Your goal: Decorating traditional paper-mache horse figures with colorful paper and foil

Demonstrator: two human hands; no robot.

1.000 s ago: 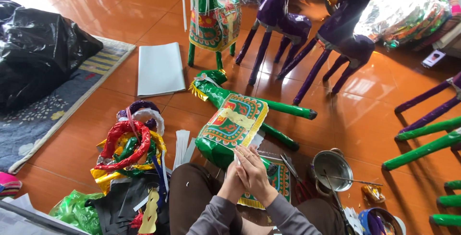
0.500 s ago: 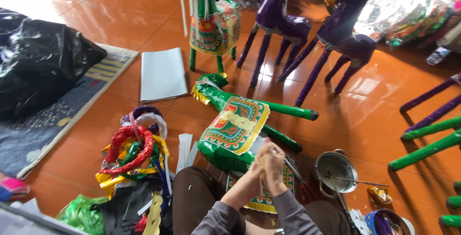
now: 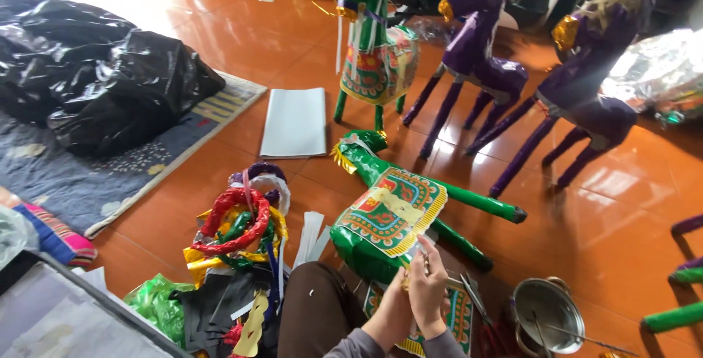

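Low in the frame, right of centre, the left hand (image 3: 390, 319) and right hand (image 3: 430, 290) are pressed together, fingers curled around a small gold piece (image 3: 405, 282) (its kind cannot be told). Just above them a green paper horse (image 3: 388, 215) is laid on its side, a patterned red-and-yellow saddle panel (image 3: 392, 209) on its flank. A white sheet stack (image 3: 295, 121) is seen at upper centre, black bags (image 3: 102, 80) at upper left, a metal pot (image 3: 547, 314) at lower right.
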